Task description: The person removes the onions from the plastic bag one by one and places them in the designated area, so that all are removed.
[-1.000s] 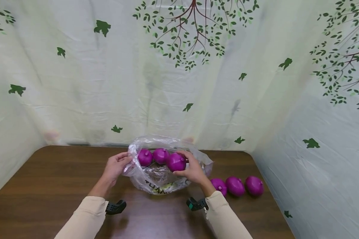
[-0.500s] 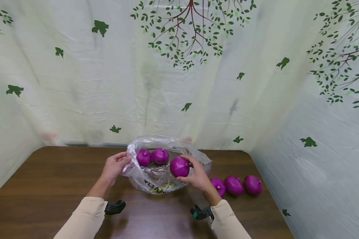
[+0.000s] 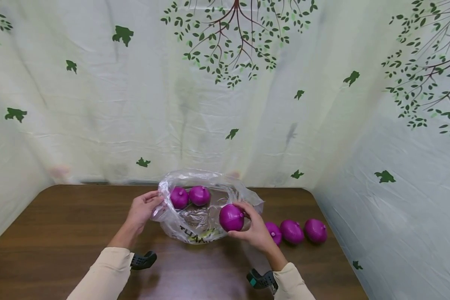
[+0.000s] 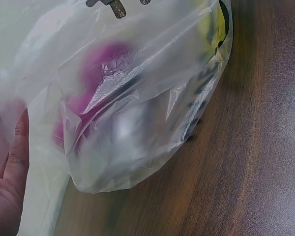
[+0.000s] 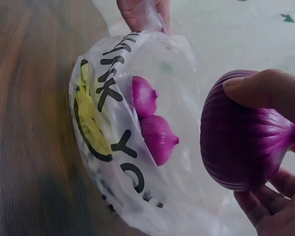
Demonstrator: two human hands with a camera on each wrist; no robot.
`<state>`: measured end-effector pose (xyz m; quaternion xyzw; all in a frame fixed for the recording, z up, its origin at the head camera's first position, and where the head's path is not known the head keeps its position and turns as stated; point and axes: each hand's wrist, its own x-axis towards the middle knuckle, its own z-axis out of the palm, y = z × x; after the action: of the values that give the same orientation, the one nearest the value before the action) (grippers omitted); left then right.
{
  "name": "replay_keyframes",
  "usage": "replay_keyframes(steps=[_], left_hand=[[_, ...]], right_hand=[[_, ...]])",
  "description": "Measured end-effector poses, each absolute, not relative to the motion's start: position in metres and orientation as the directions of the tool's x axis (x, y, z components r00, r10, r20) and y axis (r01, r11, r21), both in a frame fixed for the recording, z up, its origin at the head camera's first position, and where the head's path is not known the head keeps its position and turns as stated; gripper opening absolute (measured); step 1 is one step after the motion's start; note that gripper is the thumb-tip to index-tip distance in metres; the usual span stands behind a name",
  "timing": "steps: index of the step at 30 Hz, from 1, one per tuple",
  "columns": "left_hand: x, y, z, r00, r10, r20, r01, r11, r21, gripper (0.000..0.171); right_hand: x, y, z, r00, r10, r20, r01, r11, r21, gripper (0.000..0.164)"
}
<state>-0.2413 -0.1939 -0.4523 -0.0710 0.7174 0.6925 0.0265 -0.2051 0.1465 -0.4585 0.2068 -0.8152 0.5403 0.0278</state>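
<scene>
A clear plastic bag (image 3: 172,228) with black lettering and a yellow print stands on the table, mouth wide. My left hand (image 3: 141,209) pinches its left rim between thumb and fingers. Two purple onions (image 3: 200,195) lie inside, toward the back left. At the bag's right side my right hand (image 3: 258,231) grips another purple onion (image 3: 231,217), thumb on one side and fingers on the other. In the right wrist view this held onion (image 5: 241,132) shows its ridged skin and pointed tip, apart from the two in the bag. Through the plastic, the left wrist view shows blurred purple shapes (image 4: 103,64).
Three more purple onions (image 3: 292,231) sit in a row on the table to the right of my right forearm, the nearest partly behind the wrist. The brown wooden table (image 3: 60,233) meets a pale leaf-print curtain (image 3: 191,104) at the back and sides.
My right hand has drawn the held onion rightward and nearer to me, away from the two in the bag. The left hand keeps its place on the rim.
</scene>
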Motion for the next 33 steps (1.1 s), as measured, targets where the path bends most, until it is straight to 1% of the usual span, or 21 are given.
replay_keyframes(steps=[8, 13, 17, 24, 28, 33], left_hand=[[-0.243, -0.192, -0.455, -0.989, -0.059, -0.134, -0.135, 0.011, 0.991, 0.052], [-0.243, -0.192, -0.454, -0.99, -0.06, -0.131, -0.133, 0.027, 0.991, 0.051], [-0.243, -0.192, -0.452, -0.99, -0.056, -0.132, -0.135, 0.043, 0.99, 0.052], [-0.243, -0.192, -0.452, -0.99, -0.046, -0.131, -0.132, 0.028, 0.991, 0.052], [-0.243, -0.191, -0.453, -0.991, -0.047, -0.128, -0.129, 0.02, 0.991, 0.051], [-0.242, -0.192, -0.455, -0.99, -0.051, -0.128, -0.13, 0.025, 0.991, 0.052]], right_hand=[[-0.196, 0.161, -0.462, -0.908, -0.287, 0.305, -0.397, 0.36, -0.844, 0.073], [-0.189, 0.171, -0.465, -0.9, -0.302, 0.315, -0.409, 0.334, -0.849, 0.073], [-0.182, 0.182, -0.467, -0.907, -0.282, 0.313, -0.396, 0.318, -0.862, 0.077], [-0.172, 0.196, -0.467, -0.893, -0.273, 0.357, -0.44, 0.366, -0.82, 0.076], [-0.166, 0.2, -0.469, -0.884, -0.277, 0.378, -0.458, 0.346, -0.818, 0.077], [-0.163, 0.209, -0.483, -0.901, -0.272, 0.337, -0.41, 0.285, -0.866, 0.078]])
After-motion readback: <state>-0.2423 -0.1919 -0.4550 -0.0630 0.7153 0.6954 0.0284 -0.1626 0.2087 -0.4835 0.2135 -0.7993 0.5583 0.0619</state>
